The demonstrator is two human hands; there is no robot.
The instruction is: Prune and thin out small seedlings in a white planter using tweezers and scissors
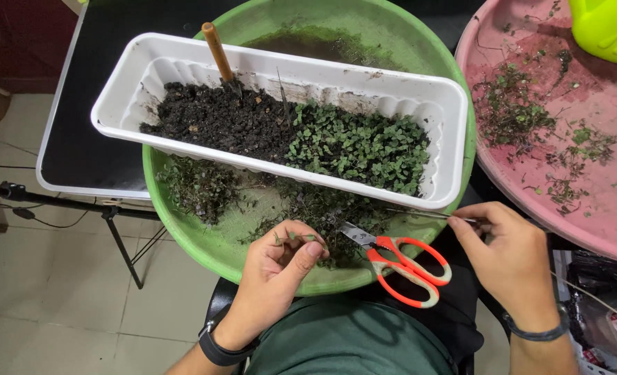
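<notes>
My left hand pinches a small green sprig over the near rim of a green basin. My right hand holds thin metal tweezers whose tips point left under a white planter. The planter lies across the basin, with dark soil in its left half and tiny green plants in its right half. Red-handled scissors rest on the basin's near rim between my hands. Loose plant clumps lie in the basin.
A brown stick stands in the soil. A pink tray with plant scraps sits at right, a yellow-green container on it. Under the basin's left side is a black table, with a tiled floor below.
</notes>
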